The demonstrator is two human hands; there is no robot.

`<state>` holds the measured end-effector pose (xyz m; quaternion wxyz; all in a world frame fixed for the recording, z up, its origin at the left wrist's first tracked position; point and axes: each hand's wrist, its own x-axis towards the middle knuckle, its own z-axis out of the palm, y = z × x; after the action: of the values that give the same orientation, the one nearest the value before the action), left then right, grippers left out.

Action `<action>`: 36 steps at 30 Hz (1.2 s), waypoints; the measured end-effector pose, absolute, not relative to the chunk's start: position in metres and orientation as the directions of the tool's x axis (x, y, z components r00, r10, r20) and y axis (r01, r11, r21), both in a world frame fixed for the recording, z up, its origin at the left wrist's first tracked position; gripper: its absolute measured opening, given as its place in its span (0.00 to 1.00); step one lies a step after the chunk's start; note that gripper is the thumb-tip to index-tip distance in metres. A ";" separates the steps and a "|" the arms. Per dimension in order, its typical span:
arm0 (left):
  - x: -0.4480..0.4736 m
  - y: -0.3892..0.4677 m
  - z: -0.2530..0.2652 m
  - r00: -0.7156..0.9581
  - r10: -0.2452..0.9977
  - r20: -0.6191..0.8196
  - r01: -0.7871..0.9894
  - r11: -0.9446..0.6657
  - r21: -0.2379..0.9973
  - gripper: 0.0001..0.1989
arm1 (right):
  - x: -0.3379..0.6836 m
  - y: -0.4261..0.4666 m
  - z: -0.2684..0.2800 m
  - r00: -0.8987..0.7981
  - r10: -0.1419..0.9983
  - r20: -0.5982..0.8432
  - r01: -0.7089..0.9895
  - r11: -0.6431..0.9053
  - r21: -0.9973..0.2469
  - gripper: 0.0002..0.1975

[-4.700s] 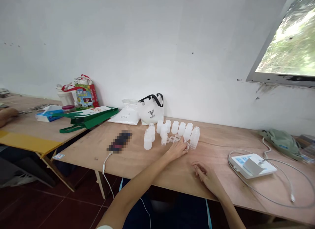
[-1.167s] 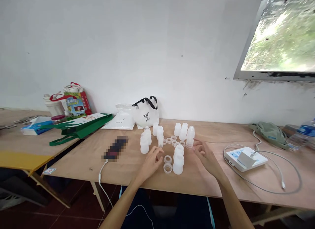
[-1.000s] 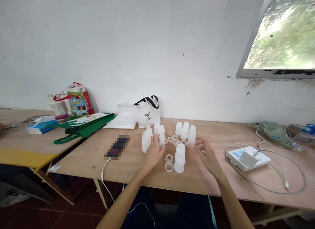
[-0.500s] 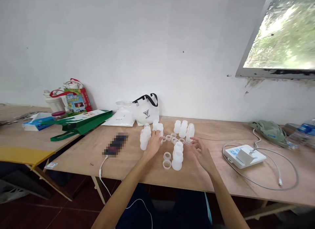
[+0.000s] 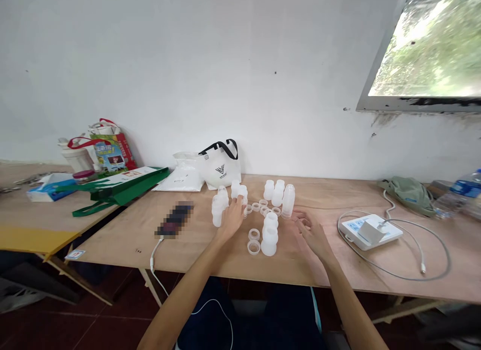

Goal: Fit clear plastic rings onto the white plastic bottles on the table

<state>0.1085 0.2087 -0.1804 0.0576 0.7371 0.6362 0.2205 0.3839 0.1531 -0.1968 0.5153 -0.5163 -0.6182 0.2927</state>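
Note:
My left hand point(image 5: 232, 220) reaches over the left side of the group, fingers bent together at a pair of frosted white plastic bottle-like pieces point(image 5: 235, 188). What its fingertips hold is hidden. Close to its left stand more frosted pieces point(image 5: 217, 212) and a clear-domed one point(image 5: 222, 192). My right hand point(image 5: 312, 234) hovers with fingers apart, just right of a tall clear domed bottle point(image 5: 288, 202), not touching it. Two frosted pieces point(image 5: 278, 192) stand beside that bottle. Between my hands are a row of frosted pieces point(image 5: 269, 242) and several translucent rings point(image 5: 254, 247).
Left on the wooden table point(image 5: 180, 259) lies a blurred-out phone point(image 5: 175, 219) on a white cable. A white bag point(image 5: 221, 169) and plastic packet point(image 5: 182, 177) rest by the wall. At right are a white power strip point(image 5: 370, 232), looping cables and a green cloth point(image 5: 408, 194).
My right hand has drawn slightly right, away from the tall clear bottle. My left hand stays at nearly the same pieces. The view has shifted a little.

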 end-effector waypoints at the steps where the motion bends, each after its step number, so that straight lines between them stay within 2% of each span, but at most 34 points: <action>1: 0.109 0.209 -0.181 0.090 0.965 0.248 0.916 -0.178 0.360 0.17 | 0.385 0.154 -0.198 0.067 0.941 0.333 0.332 0.293 -0.897 0.27; 9: 0.115 0.207 -0.178 0.065 0.970 0.233 0.940 -0.138 0.312 0.20 | 0.377 0.165 -0.222 0.006 0.955 0.295 0.401 0.268 -0.876 0.29; 15: 0.114 0.208 -0.173 0.068 0.964 0.258 0.931 -0.154 0.330 0.21 | 0.376 0.168 -0.232 -0.063 0.949 0.308 0.539 0.292 -0.790 0.25; 18: 0.116 0.203 -0.168 0.065 0.946 0.316 0.922 -0.178 0.343 0.20 | 0.378 0.168 -0.233 -0.058 0.952 0.302 0.571 0.280 -0.772 0.24; 23: 0.112 0.165 -0.162 0.121 0.901 0.417 0.859 -0.306 0.410 0.20 | 0.382 0.169 -0.234 -0.039 0.947 0.320 0.592 0.280 -0.756 0.23; 30: 0.086 0.138 -0.204 0.216 0.961 0.175 0.832 -0.274 0.481 0.14 | 0.381 0.170 -0.240 -0.019 0.933 0.360 0.680 0.276 -0.680 0.21; 36: 0.081 0.145 -0.220 0.199 0.965 0.170 0.788 -0.261 0.558 0.16 | 0.382 0.168 -0.240 0.002 0.922 0.388 0.715 0.270 -0.645 0.20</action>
<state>0.0809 0.1450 -0.2197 0.1773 0.7538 0.5814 0.2496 0.3822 0.1680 -0.2402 0.3917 -0.5897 -0.6938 0.1319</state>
